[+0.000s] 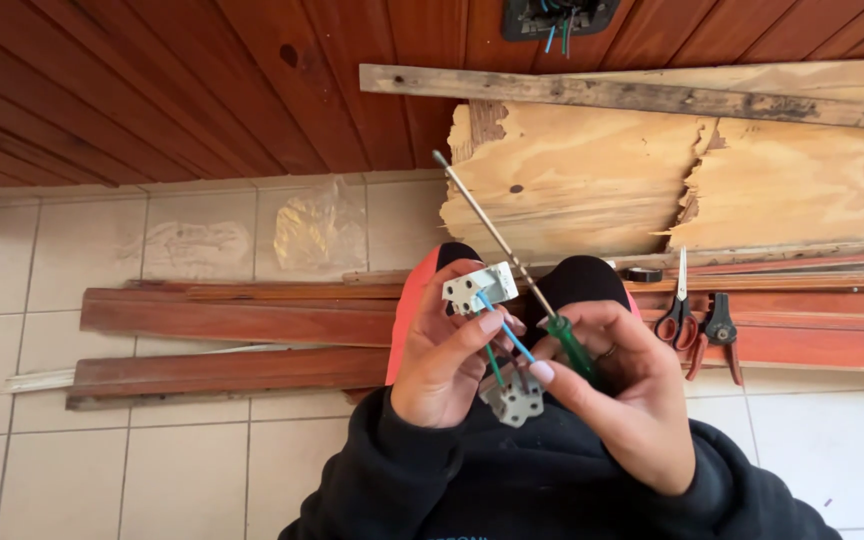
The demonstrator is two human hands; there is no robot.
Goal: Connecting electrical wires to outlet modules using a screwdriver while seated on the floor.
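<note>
**Two switch modules on short wires, a screwdriver held in the same grip**

Head view: the left hand is closed around a small white switch module, held up near the knees, with its fingers curled over the module's lower edge. A blue wire and a green wire run down from it to a second grey-white module, which hangs between the two hands, just above the black sweatshirt. The right hand is closed on the green handle of a screwdriver; its long shaft slants up and left across the upper module, and its tip is seen over the broken plywood sheet.

A slip is judged the likeliest trouble: the lower module appears to be carried mostly by the wires, so a tug could pull a conductor out of its terminal. The shaft lies close to the left fingers, so a sudden twist could jab them. Whether the wire ends are clamped tight cannot be told.

Red-brown wooden boards lie on the tiled floor. Scissors and red-handled pliers rest on the boards to the right, well apart from the hands. A wall box with loose wires is seen at the top edge.
</note>
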